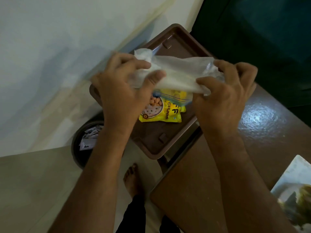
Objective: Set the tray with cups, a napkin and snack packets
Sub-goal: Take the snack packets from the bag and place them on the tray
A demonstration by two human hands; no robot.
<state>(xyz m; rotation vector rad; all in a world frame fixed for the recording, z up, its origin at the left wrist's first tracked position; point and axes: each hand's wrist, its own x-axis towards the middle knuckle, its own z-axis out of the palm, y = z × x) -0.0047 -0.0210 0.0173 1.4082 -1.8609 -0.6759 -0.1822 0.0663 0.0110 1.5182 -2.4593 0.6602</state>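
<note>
At frame centre the left hand [124, 86] and right hand [225, 91] each close their grip on an end of the napkin [178, 74], stretching it flat above the tray [168, 137], likely to lay it beside the yellow snack packet [166, 113].

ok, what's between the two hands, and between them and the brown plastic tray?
Head view: a white paper napkin stretches from left hand to right hand. Beneath it, a yellow snack packet in a clear zip bag lies on the brown plastic tray.
</note>
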